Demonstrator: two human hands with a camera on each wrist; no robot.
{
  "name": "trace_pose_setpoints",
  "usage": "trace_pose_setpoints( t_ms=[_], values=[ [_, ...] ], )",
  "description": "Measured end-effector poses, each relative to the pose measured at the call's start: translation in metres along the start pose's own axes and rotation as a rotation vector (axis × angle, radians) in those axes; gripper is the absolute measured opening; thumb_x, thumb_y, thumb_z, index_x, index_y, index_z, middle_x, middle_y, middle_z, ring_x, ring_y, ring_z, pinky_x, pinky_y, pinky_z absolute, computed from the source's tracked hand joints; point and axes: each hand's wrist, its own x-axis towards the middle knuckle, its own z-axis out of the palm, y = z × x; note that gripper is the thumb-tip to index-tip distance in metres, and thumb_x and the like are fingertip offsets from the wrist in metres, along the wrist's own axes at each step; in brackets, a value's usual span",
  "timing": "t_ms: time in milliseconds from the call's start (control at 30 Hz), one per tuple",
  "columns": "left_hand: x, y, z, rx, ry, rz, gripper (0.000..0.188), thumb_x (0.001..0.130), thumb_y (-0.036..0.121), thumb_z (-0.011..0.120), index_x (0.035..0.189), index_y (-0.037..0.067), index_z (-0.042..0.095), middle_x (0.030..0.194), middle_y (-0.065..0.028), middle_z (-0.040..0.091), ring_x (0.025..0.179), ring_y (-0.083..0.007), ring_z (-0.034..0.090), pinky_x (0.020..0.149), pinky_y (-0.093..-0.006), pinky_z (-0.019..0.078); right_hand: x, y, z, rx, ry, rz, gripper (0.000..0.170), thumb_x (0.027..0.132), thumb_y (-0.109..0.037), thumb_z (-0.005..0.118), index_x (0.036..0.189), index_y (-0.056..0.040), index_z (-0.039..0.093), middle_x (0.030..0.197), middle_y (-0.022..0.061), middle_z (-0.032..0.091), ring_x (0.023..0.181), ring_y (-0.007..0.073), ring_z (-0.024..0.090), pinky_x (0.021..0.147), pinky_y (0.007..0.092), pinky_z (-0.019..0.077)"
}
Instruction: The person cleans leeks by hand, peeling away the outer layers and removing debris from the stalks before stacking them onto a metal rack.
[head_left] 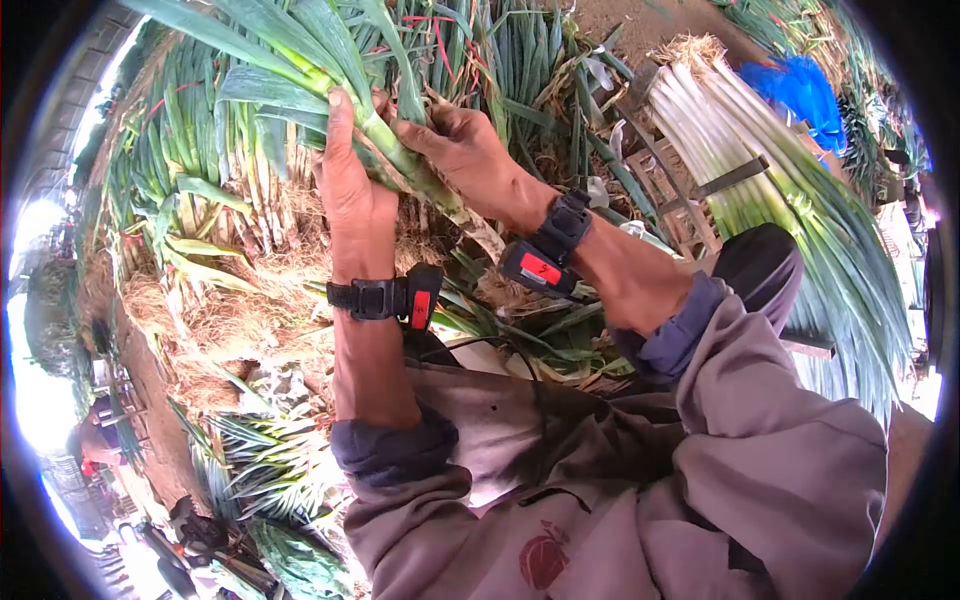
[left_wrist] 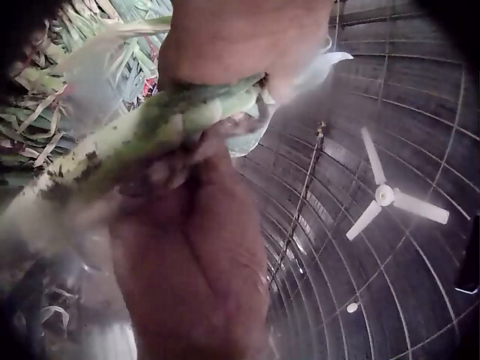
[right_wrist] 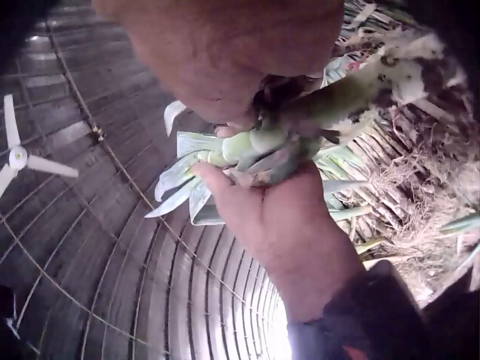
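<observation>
A single large leek (head_left: 440,188) is held slantwise in front of the body, its leaves up to the left and its root end down to the right. My left hand (head_left: 355,200) grips it just below where the leaves fan out, the thumb lying along the stalk. Lower on the stalk, my right hand (head_left: 478,160) pinches at its outer layer with thumb and curled fingers. Dark, soiled patches mark the pale stalk (left_wrist: 97,154) in the left wrist view. From the right wrist view, the left hand (right_wrist: 277,217) wraps the stalk from below.
Upright leeks (head_left: 190,130) with tangled roots (head_left: 250,310) crowd the left and back. A strapped bundle of trimmed leeks (head_left: 700,110) lies on the right near a blue plastic bag (head_left: 800,95). Loose leaves (head_left: 560,335) litter the floor ahead of the knees.
</observation>
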Motion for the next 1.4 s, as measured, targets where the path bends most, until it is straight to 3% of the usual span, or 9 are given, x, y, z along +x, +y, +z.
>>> trace_pose_setpoints(
  t_ms=[167, 300, 367, 433, 533, 667, 700, 867, 1400],
  values=[
    [-0.005, 0.004, -0.007, -0.095, -0.035, 0.001, 0.049, 0.094, 0.046, 0.065, 0.114, 0.002, 0.059, 0.097, -0.0107, 0.067, 0.098, -0.0263, 0.064, 0.107, -0.0446, 0.0464, -0.013, -0.014, -0.025, -0.241, -0.032, 0.025, 0.03, 0.099, -0.021, 0.065, 0.115, 0.0053, 0.065, 0.089, 0.0057, 0.067, 0.071, 0.0059, 0.055, 0.061, 0.0265, 0.0489],
    [0.004, 0.029, -0.025, -0.232, -0.176, 0.06, 0.048, 0.094, 0.045, 0.064, 0.109, 0.0, 0.058, 0.093, -0.0123, 0.064, 0.1, -0.0291, 0.062, 0.116, -0.0508, 0.0362, -0.062, 0.041, -0.103, -1.07, -0.093, -0.121, 0.034, 0.098, -0.032, 0.063, 0.102, 0.0018, 0.062, 0.077, 0.0168, 0.06, 0.07, 0.0249, 0.058, 0.066, 0.0427, 0.0481],
    [0.003, 0.04, -0.028, -0.253, -0.151, 0.097, 0.046, 0.095, 0.044, 0.063, 0.108, 0.0, 0.059, 0.092, -0.0124, 0.064, 0.098, -0.0291, 0.062, 0.116, -0.0518, 0.0356, -0.115, 0.069, -0.167, -1.351, -0.171, 0.177, 0.03, 0.096, -0.032, 0.061, 0.1, -0.0023, 0.062, 0.086, 0.0201, 0.063, 0.081, 0.0409, 0.06, 0.07, 0.0494, 0.0481],
    [0.006, 0.048, -0.034, -0.237, -0.195, 0.093, 0.044, 0.096, 0.043, 0.062, 0.108, 0.001, 0.059, 0.091, -0.0123, 0.063, 0.096, -0.0281, 0.061, 0.117, -0.0513, 0.0351, -0.19, 0.125, -0.271, -1.704, -0.464, 0.475, 0.031, 0.095, -0.034, 0.061, 0.1, -0.004, 0.065, 0.085, 0.0193, 0.066, 0.079, 0.0397, 0.063, 0.071, 0.0511, 0.0514],
    [0.01, 0.052, -0.032, -0.179, -0.237, 0.083, 0.041, 0.097, 0.04, 0.062, 0.108, 0.0, 0.059, 0.093, -0.0126, 0.064, 0.1, -0.0285, 0.062, 0.115, -0.0515, 0.0372, -0.198, 0.103, -0.268, -1.789, -0.513, 0.763, 0.035, 0.096, -0.036, 0.06, 0.107, -0.0035, 0.066, 0.092, 0.0209, 0.066, 0.088, 0.0382, 0.065, 0.075, 0.0517, 0.0522],
    [0.01, 0.032, -0.012, -0.136, -0.174, 0.041, 0.039, 0.1, 0.03, 0.06, 0.119, -0.004, 0.056, 0.113, -0.0164, 0.065, 0.115, -0.0304, 0.062, 0.115, -0.0493, 0.0396, -0.071, 0.02, -0.126, -1.128, -0.183, -0.189, 0.043, 0.102, -0.031, 0.054, 0.132, 0.0002, 0.057, 0.13, 0.0207, 0.061, 0.115, 0.0352, 0.061, 0.098, 0.0403, 0.0496],
    [0.008, 0.028, -0.005, -0.125, -0.124, 0.018, 0.041, 0.1, 0.027, 0.06, 0.125, -0.005, 0.054, 0.12, -0.0174, 0.064, 0.119, -0.0306, 0.06, 0.115, -0.0482, 0.0399, -0.051, 0.002, -0.093, -0.684, -0.142, -0.085, 0.045, 0.097, -0.021, 0.066, 0.135, -0.0001, 0.055, 0.136, 0.0223, 0.057, 0.118, 0.0252, 0.061, 0.101, 0.0347, 0.0487],
    [0.001, 0.015, 0.01, -0.096, -0.2, 0.009, 0.04, 0.093, 0.012, 0.067, 0.128, -0.004, 0.055, 0.113, -0.0142, 0.064, 0.099, -0.0234, 0.063, 0.09, -0.036, 0.0508, -0.011, -0.014, -0.011, -0.869, -0.076, -0.527, 0.039, 0.083, -0.014, 0.078, 0.118, -0.0004, 0.064, 0.102, 0.0174, 0.068, 0.095, 0.0298, 0.068, 0.083, 0.0364, 0.055],
    [0.012, -0.001, -0.012, -0.002, -0.104, -0.032, 0.04, 0.091, 0.009, 0.065, 0.128, -0.003, 0.055, 0.118, -0.0118, 0.065, 0.107, -0.0248, 0.064, 0.095, -0.0407, 0.0509, -0.023, 0.003, -0.016, -1.524, -0.123, -0.664, 0.031, 0.075, -0.012, 0.074, 0.101, -0.0017, 0.062, 0.094, 0.014, 0.06, 0.104, 0.032, 0.059, 0.085, 0.0429, 0.052]
  ],
)
